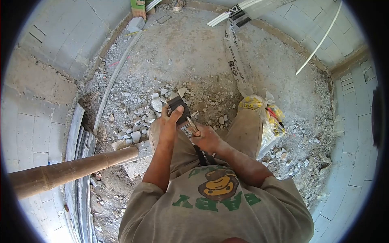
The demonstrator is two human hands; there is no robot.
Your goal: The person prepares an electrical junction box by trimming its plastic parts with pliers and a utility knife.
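Note:
Between my knees, my left hand [170, 119] is closed around a small dark box [178, 108], its thumb pressed on the near face. My right hand [206, 138] grips a thin metal tool [192, 124] whose tip points up at the box's lower right edge. Whether the tip touches the box is too small to tell. Grey rubble [139, 117] lies on the ground just left of and beyond my hands.
A clear plastic bag [269, 129] with yellow and red items sits by my right knee. A bamboo pole [73, 170] reaches in from the left. Long metal strips [81, 162] lie along the left wall. White pipes [221, 19] and printed plastic tape [237, 60] are farther ahead.

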